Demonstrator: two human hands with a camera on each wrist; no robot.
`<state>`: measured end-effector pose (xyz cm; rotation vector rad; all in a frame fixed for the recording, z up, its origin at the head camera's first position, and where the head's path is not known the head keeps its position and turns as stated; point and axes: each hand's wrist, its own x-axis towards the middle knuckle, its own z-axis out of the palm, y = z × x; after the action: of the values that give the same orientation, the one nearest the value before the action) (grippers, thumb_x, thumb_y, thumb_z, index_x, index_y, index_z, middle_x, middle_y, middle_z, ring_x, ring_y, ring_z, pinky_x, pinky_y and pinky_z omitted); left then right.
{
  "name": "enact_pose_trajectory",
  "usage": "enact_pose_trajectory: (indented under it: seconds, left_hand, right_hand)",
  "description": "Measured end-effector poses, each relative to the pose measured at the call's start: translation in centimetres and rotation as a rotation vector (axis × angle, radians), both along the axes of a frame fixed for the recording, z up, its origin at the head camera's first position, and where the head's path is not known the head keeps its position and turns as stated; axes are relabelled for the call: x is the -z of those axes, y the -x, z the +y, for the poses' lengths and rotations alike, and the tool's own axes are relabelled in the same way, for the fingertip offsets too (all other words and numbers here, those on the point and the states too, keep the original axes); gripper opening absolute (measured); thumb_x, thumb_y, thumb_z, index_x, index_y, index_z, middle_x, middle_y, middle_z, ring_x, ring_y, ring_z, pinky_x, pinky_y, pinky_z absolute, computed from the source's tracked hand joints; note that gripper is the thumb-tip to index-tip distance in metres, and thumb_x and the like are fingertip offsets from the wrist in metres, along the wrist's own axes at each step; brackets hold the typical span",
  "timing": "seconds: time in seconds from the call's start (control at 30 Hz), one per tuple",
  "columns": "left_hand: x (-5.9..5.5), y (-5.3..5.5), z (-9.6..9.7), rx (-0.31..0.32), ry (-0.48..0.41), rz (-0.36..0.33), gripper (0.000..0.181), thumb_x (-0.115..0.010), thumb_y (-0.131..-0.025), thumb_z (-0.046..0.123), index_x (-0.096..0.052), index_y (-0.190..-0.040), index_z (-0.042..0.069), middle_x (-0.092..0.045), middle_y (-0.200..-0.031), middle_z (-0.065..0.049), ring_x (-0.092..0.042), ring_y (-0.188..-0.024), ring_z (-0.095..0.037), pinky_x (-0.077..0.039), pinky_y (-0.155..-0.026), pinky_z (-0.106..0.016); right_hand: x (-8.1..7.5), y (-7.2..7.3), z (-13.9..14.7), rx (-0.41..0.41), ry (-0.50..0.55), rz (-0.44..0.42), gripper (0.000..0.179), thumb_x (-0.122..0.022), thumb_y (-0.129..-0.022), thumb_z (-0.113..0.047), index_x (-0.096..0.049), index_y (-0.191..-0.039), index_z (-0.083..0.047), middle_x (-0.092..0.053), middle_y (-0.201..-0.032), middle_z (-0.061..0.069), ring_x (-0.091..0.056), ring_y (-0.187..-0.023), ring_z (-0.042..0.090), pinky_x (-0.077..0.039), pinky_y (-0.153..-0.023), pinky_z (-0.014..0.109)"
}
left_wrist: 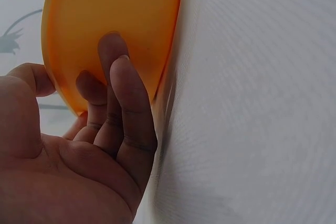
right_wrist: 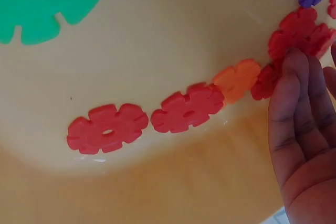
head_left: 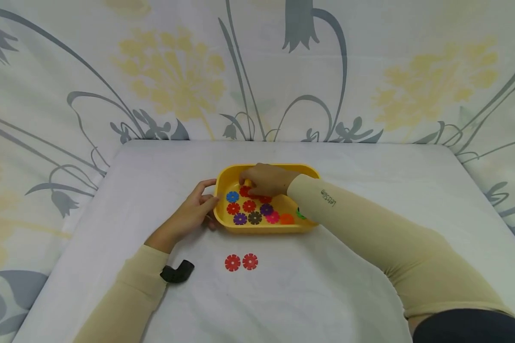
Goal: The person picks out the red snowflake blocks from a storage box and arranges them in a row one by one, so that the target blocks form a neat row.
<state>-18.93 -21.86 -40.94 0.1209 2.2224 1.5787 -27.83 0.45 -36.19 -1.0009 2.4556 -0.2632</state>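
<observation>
My left hand (head_left: 193,207) grips the left end of a yellow plastic tray (head_left: 274,229). In the left wrist view its fingers (left_wrist: 134,90) lie against the tray's outer wall. Inside the tray, my right hand (head_left: 268,180) reaches to the left part, among notched flower-shaped plastic discs. Its fingertips touch or hover just over some red discs (right_wrist: 299,32); the thumb is mostly cut off in the right wrist view. Other discs are blue (head_left: 232,196), purple (head_left: 240,218), dark brown (head_left: 255,217), pink (head_left: 272,217), orange (head_left: 287,219) and green (right_wrist: 47,6).
Two red discs (head_left: 250,261) lie side by side on the white cloth-covered table (head_left: 326,295), in front of the tray. A black strap piece (head_left: 178,271) is on the left wrist. Floral-patterned cloth (head_left: 257,71) hangs behind the table and at its sides.
</observation>
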Motion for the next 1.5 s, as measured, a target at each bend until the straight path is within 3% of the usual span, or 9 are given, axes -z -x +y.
enact_pose_trajectory:
  seconds: [0.27,0.63,0.93,1.07,1.3,1.5]
  left_hand:
    - [0.0,0.0,0.1,-0.010,0.013,0.001,0.055,-0.044,-0.107,0.030,-0.019,-0.156,0.025,-0.065,-0.111,-0.016,-0.065,-0.076,-0.026,-0.059,-0.076,-0.031]
    - [-0.1,0.1,0.0,-0.006,0.011,0.001,0.055,-0.043,-0.107,0.029,-0.019,-0.156,0.025,-0.065,-0.110,-0.016,-0.066,-0.075,-0.026,-0.059,-0.076,-0.032]
    - [-0.2,-0.1,0.0,-0.005,0.006,-0.005,0.055,-0.043,-0.107,0.028,-0.018,-0.156,0.022,-0.065,-0.112,-0.019,-0.066,-0.074,-0.024,-0.059,-0.074,-0.031]
    - [-0.1,-0.1,0.1,-0.013,0.007,-0.007,0.055,-0.044,-0.107,0.029,-0.019,-0.156,0.024,-0.065,-0.111,-0.018,-0.065,-0.074,-0.025,-0.059,-0.075,-0.031]
    - [-0.2,-0.2,0.1,-0.014,0.010,0.003,0.055,-0.044,-0.107,0.029,-0.019,-0.156,0.025,-0.065,-0.114,-0.018,-0.066,-0.075,-0.026,-0.060,-0.075,-0.033]
    - [-0.3,-0.1,0.1,-0.014,-0.005,-0.003,0.056,-0.044,-0.107,0.029,-0.018,-0.156,0.025,-0.065,-0.115,-0.019,-0.066,-0.075,-0.026,-0.060,-0.075,-0.033]
  right_hand:
    - [0.5,-0.2,-0.4,-0.009,-0.006,0.039,0.032,-0.064,-0.099,-0.024,-0.064,-0.127,-0.010,-0.069,-0.113,0.003,-0.061,-0.096,0.017,-0.053,-0.098,0.028]
    - [0.8,-0.8,-0.5,0.031,0.021,0.025,0.022,-0.067,-0.096,-0.027,-0.057,-0.111,-0.014,-0.065,-0.098,-0.001,-0.059,-0.086,0.014,-0.052,-0.082,0.022]
    - [-0.7,-0.9,0.8,0.051,0.088,-0.049,0.014,-0.057,-0.102,-0.018,-0.058,-0.115,-0.012,-0.065,-0.099,0.004,-0.061,-0.076,0.017,-0.054,-0.069,0.022]
    - [-2.2,-1.2,2.1,0.093,0.136,-0.001,0.021,-0.056,-0.102,-0.014,-0.060,-0.122,-0.012,-0.066,-0.110,0.003,-0.061,-0.082,0.017,-0.055,-0.071,0.022]
    - [-5.0,-3.2,5.4,0.156,0.300,0.077,0.022,-0.060,-0.100,-0.016,-0.060,-0.122,-0.014,-0.068,-0.111,0.006,-0.067,-0.075,0.019,-0.059,-0.064,0.025]
    - [-6.1,-7.0,8.0,0.155,0.478,0.162,0.020,-0.065,-0.097,-0.011,-0.063,-0.117,-0.010,-0.068,-0.095,0.003,-0.060,-0.071,0.013,-0.056,-0.065,0.024]
